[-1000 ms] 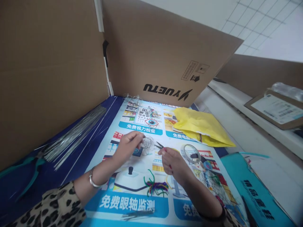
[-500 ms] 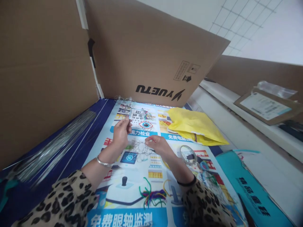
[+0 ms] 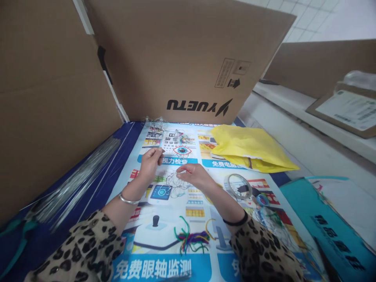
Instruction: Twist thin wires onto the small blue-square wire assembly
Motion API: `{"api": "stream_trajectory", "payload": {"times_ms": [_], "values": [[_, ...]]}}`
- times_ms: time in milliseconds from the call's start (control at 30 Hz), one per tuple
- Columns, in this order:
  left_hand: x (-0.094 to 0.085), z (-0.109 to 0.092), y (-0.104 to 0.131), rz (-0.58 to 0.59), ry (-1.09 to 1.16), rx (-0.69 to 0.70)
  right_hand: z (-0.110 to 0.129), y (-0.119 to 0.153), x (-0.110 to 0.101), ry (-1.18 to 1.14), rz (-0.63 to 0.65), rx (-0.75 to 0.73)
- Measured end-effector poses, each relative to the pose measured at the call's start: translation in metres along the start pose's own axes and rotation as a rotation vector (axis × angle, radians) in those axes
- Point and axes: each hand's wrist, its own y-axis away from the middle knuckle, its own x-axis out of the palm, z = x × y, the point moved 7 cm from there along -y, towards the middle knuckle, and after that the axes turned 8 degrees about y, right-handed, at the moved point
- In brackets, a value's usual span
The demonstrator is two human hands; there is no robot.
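My left hand (image 3: 151,163) is raised over the poster with thumb and fingertips pinched together; whatever it holds is too fine to make out. Facing it on the right, my right hand (image 3: 195,175) has thumb and forefinger curled toward each other, with a thin strand of red yarn (image 3: 190,169) showing at them. Under and between both hands lies a loose tangle of thin wire loops (image 3: 177,185). A bundle of coloured yarn pieces (image 3: 192,239), mostly purple and green, lies nearer to me on the poster (image 3: 164,244).
Cardboard panels (image 3: 176,58) stand behind and on the left. A bunch of straight wires (image 3: 79,184) and teal-handled scissors (image 3: 22,239) lie left. On the right are a roll of clear tape (image 3: 239,186), a yellow bag (image 3: 252,147) and a teal package (image 3: 326,231). More wire tangles (image 3: 182,137) lie farther back.
The view has shifted slightly. My right hand has drawn a little closer to my left hand, and its thumb and forefinger show a wider gap behind their tips. The left hand keeps its pinch.
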Motion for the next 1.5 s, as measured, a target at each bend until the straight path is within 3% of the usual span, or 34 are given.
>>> {"api": "stream_trajectory", "payload": {"times_ms": [467,633,833,1000,1200,1500], "values": [[0.011,0.007,0.001,0.157,-0.225,0.030,0.001,-0.008,0.005,0.036,-0.021,-0.050],[0.018,0.009,0.000,0.242,-0.399,0.110,0.007,0.008,-0.024,-0.079,-0.054,0.006],[0.030,0.003,0.010,0.322,-0.644,0.295,0.009,0.022,-0.082,-0.195,-0.251,0.078],[0.044,0.000,0.022,0.380,-0.852,0.385,0.005,0.029,-0.115,-0.218,-0.383,0.081],[0.053,0.006,0.024,0.398,-1.081,0.409,-0.002,0.032,-0.127,-0.232,-0.393,0.085],[0.060,0.006,0.023,0.428,-1.221,0.408,-0.003,0.030,-0.125,-0.234,-0.381,0.069]]}}
